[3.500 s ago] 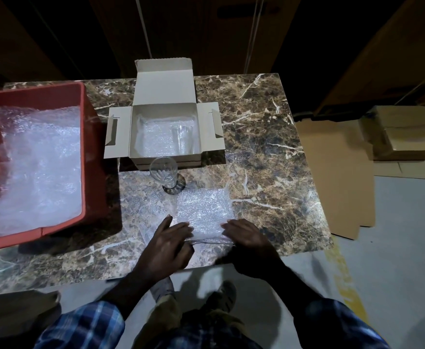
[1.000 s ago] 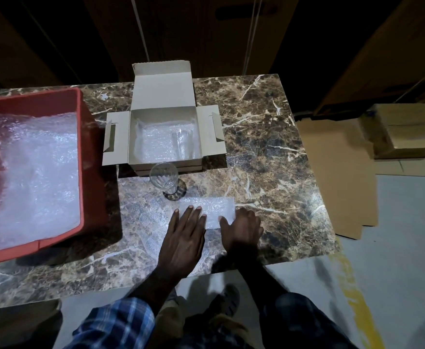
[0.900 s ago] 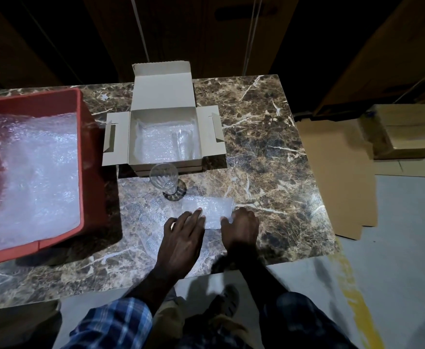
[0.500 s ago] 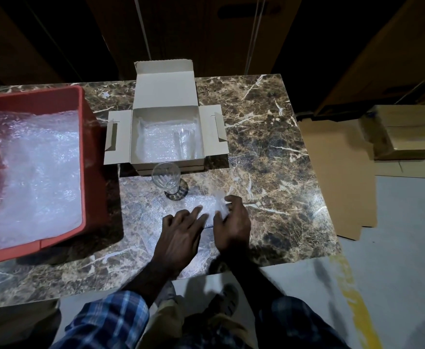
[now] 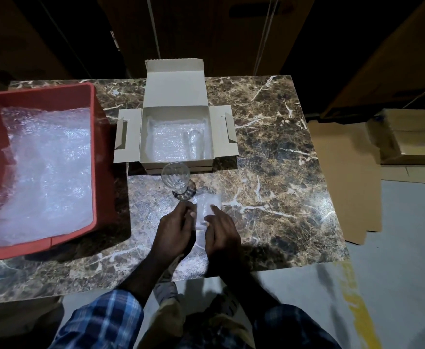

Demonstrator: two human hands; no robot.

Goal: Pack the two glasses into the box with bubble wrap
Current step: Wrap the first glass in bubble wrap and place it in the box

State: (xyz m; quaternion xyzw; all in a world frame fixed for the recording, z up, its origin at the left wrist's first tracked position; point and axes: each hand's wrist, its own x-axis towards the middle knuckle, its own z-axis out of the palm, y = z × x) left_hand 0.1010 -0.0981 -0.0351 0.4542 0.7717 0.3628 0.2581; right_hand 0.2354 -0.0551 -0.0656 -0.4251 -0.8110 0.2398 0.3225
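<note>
Marble table [image 5: 269, 152]: bears all items. Red bin [image 5: 98, 172], left: holds loose bubble wrap [image 5: 47, 172]. Box [image 5: 176, 137], far centre, flaps open: lined with wrap; one glass [image 5: 193, 144] lies inside at right. Second glass [image 5: 176, 178]: upright, just near of the box. Folded bubble wrap piece [image 5: 206, 207]: near centre, beside that glass. Left hand [image 5: 173, 230]: pinches the piece's left edge. Right hand [image 5: 222, 233]: fingers lie on its right side; whether gripping or only pressing, cannot tell.
</note>
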